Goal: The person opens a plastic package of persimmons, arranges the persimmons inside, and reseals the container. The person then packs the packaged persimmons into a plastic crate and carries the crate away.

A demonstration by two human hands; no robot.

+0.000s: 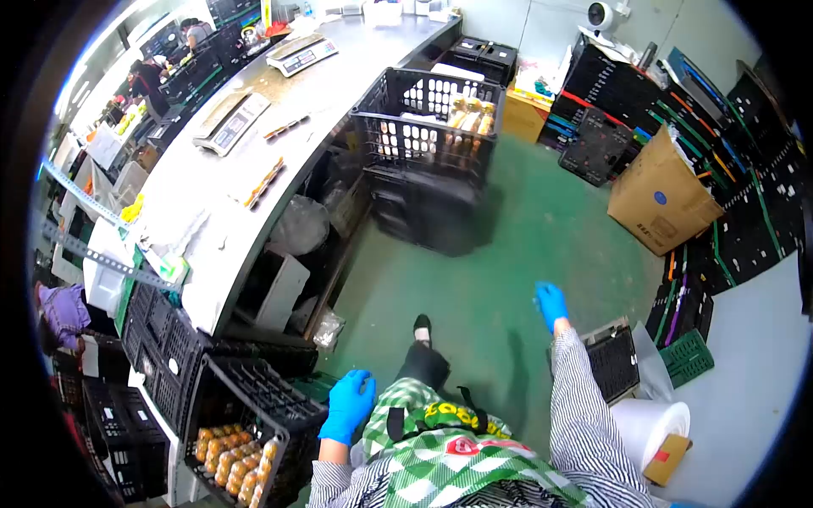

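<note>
My left hand (350,405), in a blue glove, hangs at waist height with its fingers loosely bent and nothing visible in it. It is nearest a black plastic crate (284,416) at lower left, which holds several packs of round orange-brown produce (235,461). My right hand (551,302), also gloved in blue, swings out in front on the right, its fingers stretched and holding nothing. Further ahead, another black crate (428,157) stands on a dark crate stack beside the counter, with packs of similar-coloured produce (471,117) inside.
A long metal counter (254,190) runs along the left, bearing two scales (230,124) and narrow labelled strips (265,183). On the right are a cardboard box (665,193), stacked black crates (745,169) and a white roll (648,427). Green floor (423,288) lies ahead; people work at far left.
</note>
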